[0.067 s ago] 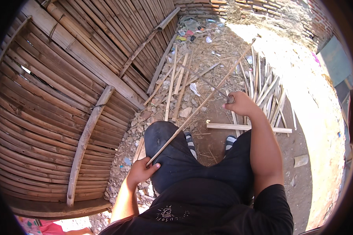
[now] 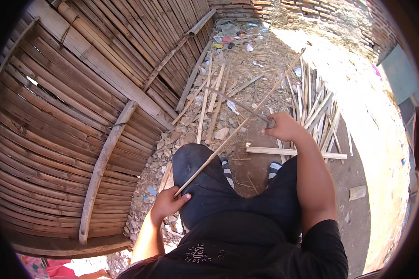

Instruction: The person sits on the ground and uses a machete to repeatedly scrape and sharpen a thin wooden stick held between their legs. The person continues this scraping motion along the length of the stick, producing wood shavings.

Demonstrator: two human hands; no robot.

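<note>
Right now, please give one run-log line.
left hand: holds stick; right hand: holds long thin tool; view: tool crosses stick, contact unclear

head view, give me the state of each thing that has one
left hand: closed on the stick
right hand: closed on the knife
stick: in one piece, slanting
knife: bare blade, crossing the stick
wood strips: loosely heaped
pale slat: lying crosswise

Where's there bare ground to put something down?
The biggest bare patch is the shaded grey ground between the right arm and the sunlit strip, around a small block. A smaller dirt patch lies between the striped footwear, with a few twigs. It's crowded at the slat heap beyond the right hand and in the stones along the bamboo wall.
</note>
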